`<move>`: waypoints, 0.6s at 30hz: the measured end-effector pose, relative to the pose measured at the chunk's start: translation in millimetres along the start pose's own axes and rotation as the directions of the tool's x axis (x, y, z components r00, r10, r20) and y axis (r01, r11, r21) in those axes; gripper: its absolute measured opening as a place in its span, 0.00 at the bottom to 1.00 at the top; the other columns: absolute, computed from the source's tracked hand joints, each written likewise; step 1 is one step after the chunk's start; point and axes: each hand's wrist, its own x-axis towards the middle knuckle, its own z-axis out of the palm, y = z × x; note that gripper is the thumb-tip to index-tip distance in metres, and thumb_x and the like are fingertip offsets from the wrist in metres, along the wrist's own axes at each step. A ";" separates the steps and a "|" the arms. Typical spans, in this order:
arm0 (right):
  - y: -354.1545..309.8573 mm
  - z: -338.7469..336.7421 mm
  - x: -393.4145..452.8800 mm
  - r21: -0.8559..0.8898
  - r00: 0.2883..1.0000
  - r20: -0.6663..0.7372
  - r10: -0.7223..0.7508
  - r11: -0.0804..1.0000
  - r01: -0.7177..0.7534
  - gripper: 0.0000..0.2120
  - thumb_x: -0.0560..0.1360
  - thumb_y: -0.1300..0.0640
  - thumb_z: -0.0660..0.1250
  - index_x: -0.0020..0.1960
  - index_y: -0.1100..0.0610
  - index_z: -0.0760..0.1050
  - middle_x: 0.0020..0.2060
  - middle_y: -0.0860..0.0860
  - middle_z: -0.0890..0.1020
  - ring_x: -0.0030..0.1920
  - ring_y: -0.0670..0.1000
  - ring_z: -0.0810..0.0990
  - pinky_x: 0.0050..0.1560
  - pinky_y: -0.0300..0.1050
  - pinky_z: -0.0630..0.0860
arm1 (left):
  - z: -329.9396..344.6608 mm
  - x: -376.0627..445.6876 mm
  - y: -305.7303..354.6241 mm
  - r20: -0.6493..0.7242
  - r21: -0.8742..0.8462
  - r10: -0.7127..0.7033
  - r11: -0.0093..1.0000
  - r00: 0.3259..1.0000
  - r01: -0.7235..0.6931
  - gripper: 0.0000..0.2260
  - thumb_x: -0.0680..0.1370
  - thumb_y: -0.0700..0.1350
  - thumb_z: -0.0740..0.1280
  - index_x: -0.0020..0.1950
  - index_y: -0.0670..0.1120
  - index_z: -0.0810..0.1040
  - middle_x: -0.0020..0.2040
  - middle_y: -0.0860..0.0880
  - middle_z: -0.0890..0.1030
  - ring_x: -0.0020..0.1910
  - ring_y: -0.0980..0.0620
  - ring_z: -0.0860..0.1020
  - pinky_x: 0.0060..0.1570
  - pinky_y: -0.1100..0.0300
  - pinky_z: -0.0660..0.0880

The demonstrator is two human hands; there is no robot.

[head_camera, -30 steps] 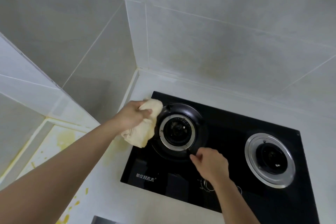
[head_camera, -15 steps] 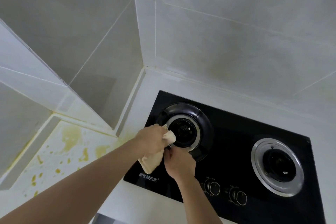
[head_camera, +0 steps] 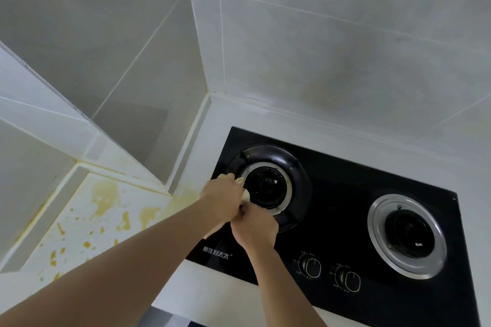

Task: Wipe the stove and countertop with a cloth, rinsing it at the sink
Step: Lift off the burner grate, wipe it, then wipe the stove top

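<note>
Left hand [head_camera: 221, 200] grips the cream cloth [head_camera: 245, 195] at the front-left edge of the left burner [head_camera: 268, 187] on the black stove [head_camera: 342, 210]. Right hand [head_camera: 253, 225], fingers curled, meets it; whether it pinches cloth, cannot tell. Since a second ago: cloth has moved from the burner's left side to its front, right hand has closed in. Cloth is bunched, tail [head_camera: 212, 232] trailing toward the near-left. Yellow stains on the countertop [head_camera: 106, 210] left of the stove. Two knobs [head_camera: 312, 267] sit near the front.

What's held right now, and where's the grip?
The left hand grips the bunched cloth around its middle; the right hand pinches its near end.
</note>
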 end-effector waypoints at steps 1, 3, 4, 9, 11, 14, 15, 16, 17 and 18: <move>-0.6 0.4 -0.4 0.001 1.000 -0.002 -0.001 1.000 0.001 0.15 0.80 0.45 0.57 0.40 0.49 0.75 0.31 0.45 0.77 0.30 0.45 0.72 0.30 0.43 0.63 | -0.5 0.5 -4.5 0.022 -0.080 0.003 0.997 1.000 -0.001 0.15 0.80 0.43 0.64 0.67 0.46 0.74 0.61 0.44 0.72 0.57 0.42 0.77 0.47 0.51 0.74; -5.4 3.5 -3.0 0.008 1.000 -0.009 -0.002 1.000 0.002 0.16 0.81 0.43 0.56 0.40 0.49 0.74 0.31 0.45 0.76 0.30 0.46 0.71 0.30 0.43 0.62 | -0.3 1.3 -15.5 0.057 -0.202 0.022 0.979 0.998 -0.010 0.13 0.80 0.45 0.63 0.64 0.46 0.75 0.56 0.45 0.73 0.54 0.42 0.78 0.51 0.50 0.76; -4.1 6.1 -3.7 0.013 1.000 -0.008 0.007 1.000 -0.006 0.17 0.81 0.43 0.55 0.40 0.50 0.74 0.32 0.45 0.76 0.30 0.46 0.71 0.30 0.43 0.62 | -0.3 2.7 -16.9 0.074 -0.227 0.037 0.974 0.997 -0.019 0.13 0.80 0.45 0.63 0.64 0.46 0.75 0.53 0.47 0.71 0.52 0.42 0.78 0.52 0.50 0.77; -1.2 3.4 -1.4 0.036 1.000 0.024 0.001 0.999 -0.002 0.18 0.81 0.41 0.56 0.37 0.49 0.71 0.31 0.46 0.76 0.31 0.45 0.72 0.30 0.43 0.63 | -6.4 2.7 -21.0 0.098 -0.175 0.054 0.984 0.994 -0.036 0.11 0.80 0.45 0.63 0.61 0.48 0.76 0.53 0.48 0.71 0.48 0.45 0.77 0.52 0.50 0.77; -2.4 3.9 -0.3 0.027 1.000 0.025 -0.010 1.000 0.009 0.17 0.80 0.41 0.57 0.39 0.49 0.72 0.32 0.46 0.77 0.33 0.48 0.74 0.31 0.44 0.64 | -10.6 -2.3 -18.5 0.068 -0.033 0.023 0.999 0.997 -0.021 0.12 0.80 0.46 0.65 0.63 0.49 0.75 0.54 0.47 0.71 0.48 0.44 0.77 0.48 0.51 0.76; -5.4 5.9 1.1 0.027 1.000 0.021 0.007 1.000 -0.008 0.14 0.80 0.44 0.58 0.45 0.50 0.77 0.38 0.47 0.81 0.40 0.53 0.81 0.36 0.45 0.71 | -9.8 -7.7 -8.8 0.006 0.179 0.042 0.983 0.999 -0.042 0.15 0.80 0.44 0.66 0.66 0.48 0.74 0.59 0.46 0.72 0.51 0.45 0.79 0.42 0.53 0.71; -7.0 6.5 1.2 0.023 1.000 0.019 0.019 1.000 -0.020 0.14 0.80 0.45 0.58 0.47 0.51 0.78 0.40 0.48 0.83 0.42 0.54 0.82 0.38 0.45 0.72 | -8.3 -9.7 -5.3 -0.020 0.218 0.057 0.975 0.998 -0.051 0.15 0.80 0.43 0.66 0.67 0.47 0.74 0.60 0.46 0.72 0.52 0.45 0.79 0.42 0.53 0.70; -8.5 5.9 1.4 0.015 1.000 0.013 0.029 0.999 -0.029 0.14 0.80 0.45 0.58 0.48 0.51 0.78 0.41 0.49 0.83 0.44 0.54 0.83 0.39 0.45 0.72 | -8.0 -10.0 -2.4 -0.045 0.255 0.081 0.965 0.996 -0.067 0.16 0.80 0.41 0.65 0.68 0.47 0.73 0.60 0.46 0.72 0.54 0.46 0.78 0.42 0.54 0.71; -9.3 7.3 0.0 0.010 0.999 0.008 0.044 0.999 -0.044 0.14 0.81 0.45 0.58 0.50 0.51 0.79 0.43 0.50 0.83 0.45 0.55 0.83 0.40 0.46 0.72 | -7.5 -9.9 -1.8 -0.055 0.300 0.117 0.949 0.992 -0.096 0.17 0.80 0.40 0.65 0.70 0.46 0.72 0.61 0.46 0.72 0.56 0.46 0.78 0.43 0.54 0.72; -9.6 8.0 -1.8 0.010 0.998 0.001 0.064 0.998 -0.064 0.15 0.81 0.44 0.58 0.50 0.51 0.79 0.44 0.50 0.83 0.46 0.56 0.84 0.40 0.46 0.71 | -9.0 -5.5 -4.5 -0.065 0.353 0.156 0.927 0.986 -0.124 0.19 0.81 0.39 0.64 0.72 0.46 0.70 0.63 0.45 0.71 0.59 0.45 0.77 0.45 0.54 0.73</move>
